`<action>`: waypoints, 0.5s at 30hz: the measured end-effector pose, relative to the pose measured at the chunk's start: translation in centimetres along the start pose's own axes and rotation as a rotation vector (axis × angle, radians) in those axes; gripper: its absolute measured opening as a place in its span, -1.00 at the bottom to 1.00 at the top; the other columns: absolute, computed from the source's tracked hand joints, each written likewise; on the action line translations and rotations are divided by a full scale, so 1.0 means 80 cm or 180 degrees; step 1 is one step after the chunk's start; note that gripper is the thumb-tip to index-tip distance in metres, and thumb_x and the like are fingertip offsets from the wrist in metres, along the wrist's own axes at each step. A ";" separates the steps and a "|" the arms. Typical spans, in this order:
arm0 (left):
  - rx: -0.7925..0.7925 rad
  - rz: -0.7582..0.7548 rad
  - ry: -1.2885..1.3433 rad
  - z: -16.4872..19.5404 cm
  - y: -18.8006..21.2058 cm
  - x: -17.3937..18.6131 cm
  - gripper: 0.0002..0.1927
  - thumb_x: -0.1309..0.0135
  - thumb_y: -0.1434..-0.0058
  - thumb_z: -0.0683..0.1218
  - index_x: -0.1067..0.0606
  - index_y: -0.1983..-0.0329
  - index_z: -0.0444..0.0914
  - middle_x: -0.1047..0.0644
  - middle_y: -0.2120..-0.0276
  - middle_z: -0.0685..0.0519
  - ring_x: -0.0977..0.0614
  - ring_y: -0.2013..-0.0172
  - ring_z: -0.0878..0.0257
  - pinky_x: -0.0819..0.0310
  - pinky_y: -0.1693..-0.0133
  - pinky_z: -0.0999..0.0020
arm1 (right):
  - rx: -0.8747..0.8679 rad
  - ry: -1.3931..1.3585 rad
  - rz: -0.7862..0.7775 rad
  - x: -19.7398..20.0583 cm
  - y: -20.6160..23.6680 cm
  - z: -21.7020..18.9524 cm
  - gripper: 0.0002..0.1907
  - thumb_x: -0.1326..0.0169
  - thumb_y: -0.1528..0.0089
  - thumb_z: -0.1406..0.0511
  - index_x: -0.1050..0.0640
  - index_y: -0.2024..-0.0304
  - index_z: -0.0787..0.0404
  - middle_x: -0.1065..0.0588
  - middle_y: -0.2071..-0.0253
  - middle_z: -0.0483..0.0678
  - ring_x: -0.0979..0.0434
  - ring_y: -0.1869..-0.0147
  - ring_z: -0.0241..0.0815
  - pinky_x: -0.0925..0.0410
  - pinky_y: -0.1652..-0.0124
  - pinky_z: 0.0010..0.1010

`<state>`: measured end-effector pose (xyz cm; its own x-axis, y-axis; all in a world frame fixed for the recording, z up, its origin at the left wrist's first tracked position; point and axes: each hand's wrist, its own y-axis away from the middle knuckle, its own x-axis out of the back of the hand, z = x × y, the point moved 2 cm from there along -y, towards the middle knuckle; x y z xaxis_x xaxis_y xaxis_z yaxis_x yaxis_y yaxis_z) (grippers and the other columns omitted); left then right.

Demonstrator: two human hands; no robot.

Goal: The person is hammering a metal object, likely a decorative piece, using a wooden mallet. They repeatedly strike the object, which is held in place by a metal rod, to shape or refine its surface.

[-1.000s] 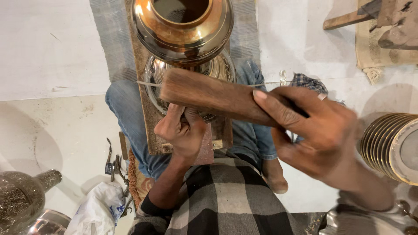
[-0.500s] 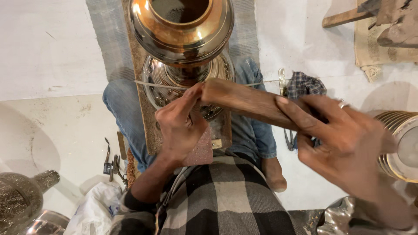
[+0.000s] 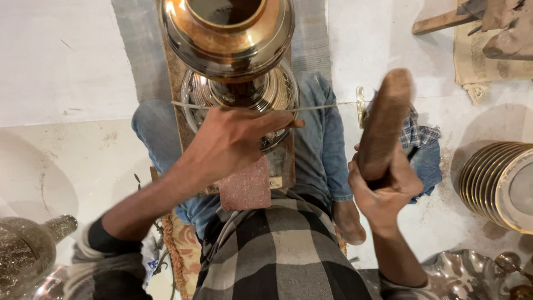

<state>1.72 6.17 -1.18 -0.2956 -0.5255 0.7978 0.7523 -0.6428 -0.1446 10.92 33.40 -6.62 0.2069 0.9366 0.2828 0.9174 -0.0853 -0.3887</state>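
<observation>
I see no label, sign or screen anywhere around me, on the floor or on the metalware. The only thing that might count as a package is a crumpled white plastic bag with a bit of blue print, lying on the floor at my lower left, just beside my left sleeve and partly hidden by it. I cannot tell what it holds or how far it reaches.

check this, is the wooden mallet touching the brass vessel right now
No, the right hand holds the wooden mallet raised off to the side, clear of the brass vessel.
</observation>
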 end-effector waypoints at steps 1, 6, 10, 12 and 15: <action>0.0012 -0.0253 -0.0101 0.000 -0.006 0.004 -0.43 0.07 -0.17 -0.43 -0.55 -0.18 -0.11 -0.70 0.22 -0.08 -0.44 0.76 0.39 -0.33 0.82 0.56 | -0.0239 -0.0064 0.0043 -0.007 0.008 -0.001 -0.42 -0.09 0.05 0.49 -0.53 -0.07 0.51 -0.53 0.52 -0.10 -0.46 0.48 -0.42 -0.36 0.40 -0.44; 0.0469 -0.1619 -0.0532 0.002 -0.031 0.006 -0.36 0.08 -0.27 -0.34 -0.44 -0.34 0.08 -0.66 0.27 0.03 -0.45 0.75 0.34 -0.40 0.75 0.51 | -0.0164 -0.0050 0.0343 -0.049 0.059 -0.007 -0.58 -0.11 -0.03 0.51 -0.53 0.03 0.43 -0.45 0.29 0.07 -0.48 0.35 -0.23 -0.39 0.38 -0.49; -0.0194 -0.1738 -0.0779 -0.004 -0.032 0.006 -0.41 0.03 -0.33 -0.31 -0.43 -0.35 0.06 -0.65 0.41 0.03 -0.51 0.64 0.38 -0.49 0.65 0.54 | -0.0178 0.0278 0.0932 -0.064 0.106 -0.003 -0.49 -0.15 -0.06 0.50 -0.46 -0.10 0.46 -0.47 0.16 0.11 -0.52 0.18 -0.18 -0.41 0.22 -0.46; -0.0440 -0.1351 -0.0474 -0.006 -0.025 0.006 -0.40 -0.01 -0.19 -0.35 -0.49 -0.25 0.00 -0.66 0.39 0.00 -0.53 0.63 0.35 -0.52 0.66 0.53 | -0.0389 0.0396 0.0933 -0.069 0.124 0.001 -0.44 -0.17 -0.08 0.50 -0.43 -0.16 0.48 -0.49 0.09 0.13 -0.53 0.10 -0.15 -0.43 0.15 -0.44; -0.0537 -0.0850 -0.0372 -0.016 -0.018 0.009 -0.45 -0.06 -0.13 -0.36 -0.53 -0.18 -0.09 -0.66 0.43 -0.01 -0.55 0.62 0.31 -0.51 0.67 0.49 | -0.0861 0.0652 0.0531 -0.072 0.133 0.010 -0.36 -0.19 -0.11 0.49 -0.39 -0.25 0.50 -0.51 0.00 0.17 -0.56 -0.02 -0.11 -0.44 0.03 -0.42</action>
<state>-0.31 5.99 -1.17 -0.3922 -0.2649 0.8809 0.5464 -0.8375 -0.0085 19.23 27.40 -13.07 0.3997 0.8172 0.4152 0.9163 -0.3434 -0.2063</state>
